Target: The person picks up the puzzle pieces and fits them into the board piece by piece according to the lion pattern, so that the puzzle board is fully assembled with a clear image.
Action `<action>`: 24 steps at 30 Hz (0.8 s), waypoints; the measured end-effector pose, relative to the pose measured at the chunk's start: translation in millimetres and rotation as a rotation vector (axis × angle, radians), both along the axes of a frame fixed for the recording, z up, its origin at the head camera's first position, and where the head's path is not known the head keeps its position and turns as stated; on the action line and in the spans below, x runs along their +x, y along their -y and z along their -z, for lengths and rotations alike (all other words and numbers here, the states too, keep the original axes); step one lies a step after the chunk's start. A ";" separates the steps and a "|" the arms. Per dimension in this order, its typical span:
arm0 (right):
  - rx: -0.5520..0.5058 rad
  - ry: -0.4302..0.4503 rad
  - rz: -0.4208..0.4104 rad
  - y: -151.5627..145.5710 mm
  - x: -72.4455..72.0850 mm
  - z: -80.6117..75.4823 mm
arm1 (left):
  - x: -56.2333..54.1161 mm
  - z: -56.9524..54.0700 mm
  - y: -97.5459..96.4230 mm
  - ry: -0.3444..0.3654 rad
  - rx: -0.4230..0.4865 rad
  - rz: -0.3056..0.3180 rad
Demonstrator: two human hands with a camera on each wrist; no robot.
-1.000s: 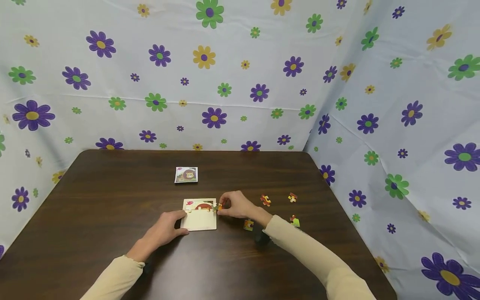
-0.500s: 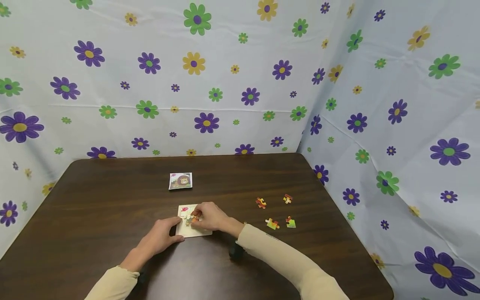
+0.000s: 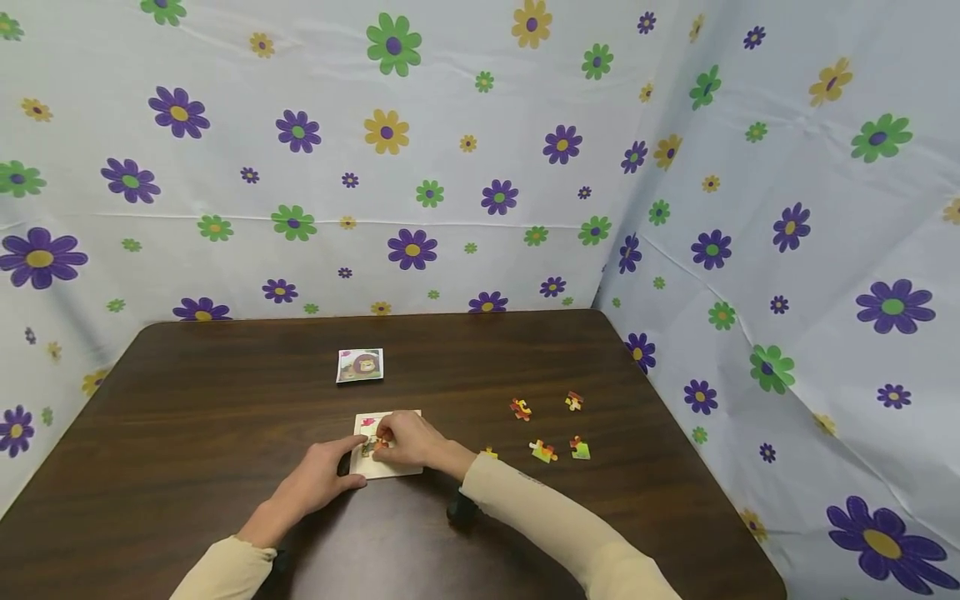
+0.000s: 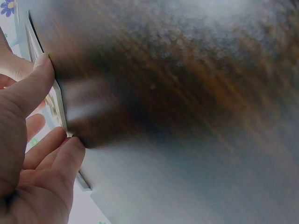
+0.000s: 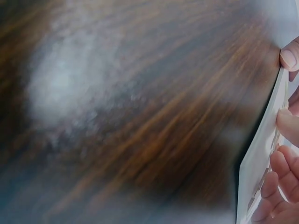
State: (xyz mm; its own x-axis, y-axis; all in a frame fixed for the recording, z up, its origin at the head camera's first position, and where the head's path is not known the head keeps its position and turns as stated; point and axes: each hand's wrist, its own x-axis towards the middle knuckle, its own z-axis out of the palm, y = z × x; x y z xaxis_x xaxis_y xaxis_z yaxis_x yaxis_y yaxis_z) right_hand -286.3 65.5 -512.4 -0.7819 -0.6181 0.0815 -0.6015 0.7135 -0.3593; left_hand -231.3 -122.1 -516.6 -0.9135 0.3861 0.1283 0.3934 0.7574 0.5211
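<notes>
A pale jigsaw puzzle board (image 3: 393, 469) lies on the dark wooden table, with some pieces along its upper part. My left hand (image 3: 315, 475) holds the board's left side, thumb near the lower corner and fingers higher up. The board's edge (image 4: 60, 105) shows against those digits in the left wrist view. Over the board's left half, my right hand (image 3: 412, 442) pinches a small puzzle piece (image 3: 381, 443) of green and orange, low against the board. Its fingers cover much of the piece. In the right wrist view, the right fingers (image 5: 282, 170) bend above the board.
Beyond the board lies a lion picture card (image 3: 360, 365). Several loose puzzle pieces lie to the right, among them an orange piece (image 3: 521, 408) and a green-cornered piece (image 3: 580, 449). A flowered cloth (image 3: 450, 108) hangs behind the table (image 3: 225, 383) and along its right side.
My right hand has carried the puzzle piece leftward from the board's right edge to its left half, shifting slightly further left since half a second ago. My left hand stays on the board.
</notes>
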 end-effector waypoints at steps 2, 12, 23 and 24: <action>0.005 -0.013 -0.002 -0.2 -0.2 0.8 | -1.1 0.6 -1.1 -0.006 0.004 0.005; -0.023 -0.041 0.018 -4.7 4.3 6.4 | -1.1 3.4 -6.2 0.005 0.019 0.014; 0.001 -0.202 -0.103 -9.3 12.5 6.0 | 1.1 2.6 -1.0 -0.061 0.016 0.035; 0.013 -0.210 -0.107 -9.3 12.4 5.6 | 0.9 2.1 -0.7 -0.061 0.018 0.035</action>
State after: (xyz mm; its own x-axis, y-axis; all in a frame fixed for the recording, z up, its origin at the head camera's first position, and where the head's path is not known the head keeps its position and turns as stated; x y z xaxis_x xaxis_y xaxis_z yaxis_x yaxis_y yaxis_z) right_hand -273.9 74.8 -518.0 -0.6782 -0.6988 0.2276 -0.7349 0.6451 -0.2093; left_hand -230.4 -121.4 -518.7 -0.8899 0.4147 0.1902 0.4506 0.7337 0.5085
